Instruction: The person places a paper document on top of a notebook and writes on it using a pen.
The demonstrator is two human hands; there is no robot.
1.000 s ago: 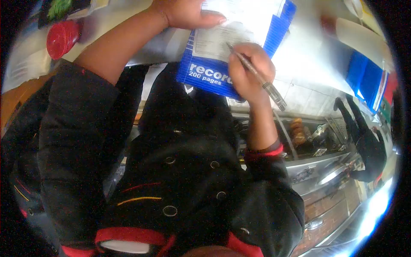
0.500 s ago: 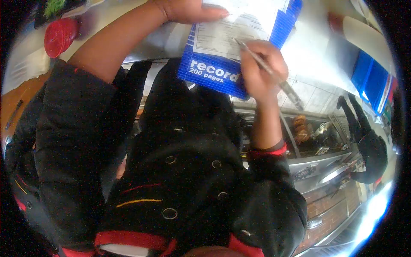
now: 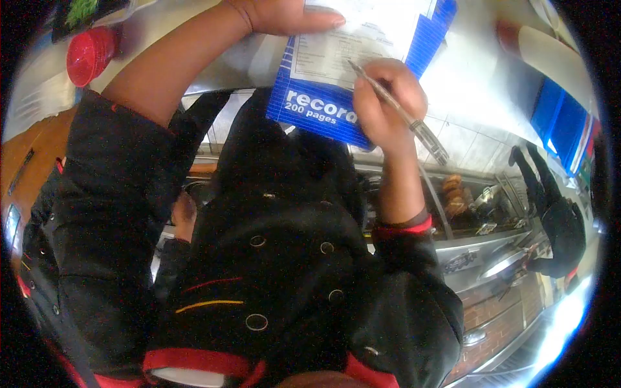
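Observation:
A blue record book (image 3: 310, 123) marked "record 200 pages" lies in front of me with a printed paper form (image 3: 323, 61) on top of it. My right hand (image 3: 391, 103) is closed around a pen (image 3: 414, 119), its tip at the lower part of the form. At the top edge of the view, my left hand (image 3: 281, 16) rests on the upper left of the form and book, thumb stretched across the paper. The rest of its fingers are cut off by the frame, but what shows looks flat and open.
Red bowls (image 3: 90, 55) stand at the upper left. Blue folders (image 3: 561, 126) sit at the right. Behind are a counter with round browned food items (image 3: 455, 194), and a person in dark clothes (image 3: 561, 233). Another person's hand (image 3: 184, 216) shows at the left, beyond my sleeve.
My right hand and the pen have shifted slightly left over the form. On the left, the other person has moved, and their hand now shows more fully. My left hand stays put.

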